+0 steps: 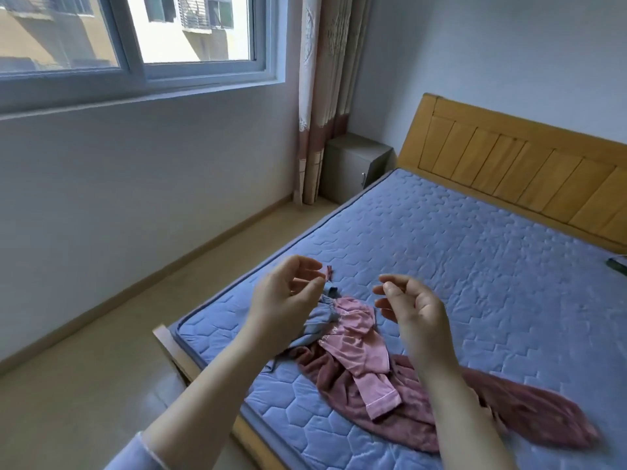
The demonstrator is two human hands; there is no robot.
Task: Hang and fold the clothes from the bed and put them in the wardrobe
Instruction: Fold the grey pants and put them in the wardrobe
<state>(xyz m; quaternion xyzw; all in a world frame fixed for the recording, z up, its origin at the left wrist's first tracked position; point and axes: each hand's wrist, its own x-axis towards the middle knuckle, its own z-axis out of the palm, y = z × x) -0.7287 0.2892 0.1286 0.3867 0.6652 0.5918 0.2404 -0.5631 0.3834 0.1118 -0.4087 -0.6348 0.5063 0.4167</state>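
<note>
Clothes (373, 366) heaped near the foot corner of a blue quilted mattress (458, 239): blue-grey garment (320, 317) farthest left, pink pyjama piece (356, 347) with pale piping on top, dark rose plush garment (529, 405) underneath and trailing right. Left hand (288, 296) and right hand (412, 308) raised above the pile, apart, palms turned toward each other, fingers loosely curled, gripping nothing. Cloth end just past the left fingertips, contact not clear. Pale blue sleeve (135, 449) pushed up the left forearm. Right forearm across the plush garment, left forearm over the edge of the blue-grey one.

Small white lettering on the pink piece, too blurred to read.

Wooden headboard (526, 174) at the far end; grey bedside cabinet (353, 164) between it and a patterned curtain (322, 96); window (135, 45) over the left wall. Small dark object (615, 266) at the mattress's right side, cut off by the frame. Wooden bed-frame corner (163, 337) jutting beyond the mattress beside the left forearm. Wide strip of beige floor (101, 351) between bed and wall; broad stretch of mattress from the pile toward the headboard.
</note>
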